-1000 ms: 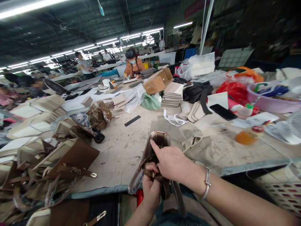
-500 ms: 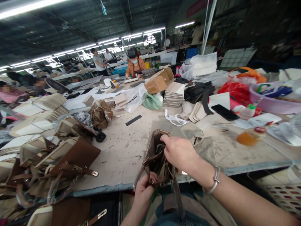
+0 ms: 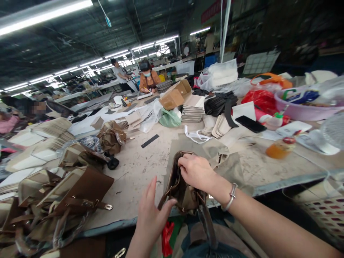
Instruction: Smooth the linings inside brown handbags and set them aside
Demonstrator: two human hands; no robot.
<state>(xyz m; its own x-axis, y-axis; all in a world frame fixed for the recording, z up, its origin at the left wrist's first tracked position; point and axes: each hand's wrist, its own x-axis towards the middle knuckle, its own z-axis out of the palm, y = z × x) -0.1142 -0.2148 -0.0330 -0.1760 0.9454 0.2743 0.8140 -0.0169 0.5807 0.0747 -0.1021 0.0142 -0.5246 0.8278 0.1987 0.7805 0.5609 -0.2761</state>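
Note:
A brown handbag (image 3: 185,199) stands at the table's front edge with its mouth facing up and its lining showing. My right hand (image 3: 197,172) reaches over its far rim, fingers curled and closed on the edge and lining; the fingertips are partly hidden inside. To the left of the bag, my left hand (image 3: 152,213) is open, thumb and fingers spread, with nothing in it. Its thumb lies close to the bag's near side; whether they touch I cannot tell. One bag handle (image 3: 208,224) hangs down toward my lap.
Several brown bags (image 3: 80,190) are piled at left beside stacked pale panels (image 3: 51,134). A dark strip (image 3: 149,141) lies mid-table. Farther right are a black phone (image 3: 251,124), an orange-filled jar (image 3: 278,150) and a lilac basin (image 3: 303,109). A co-worker (image 3: 149,79) sits across the table.
My left hand has let go of the bag's near rim, moved left and spread its fingers. My right hand stays at the far rim. The view has shifted slightly.

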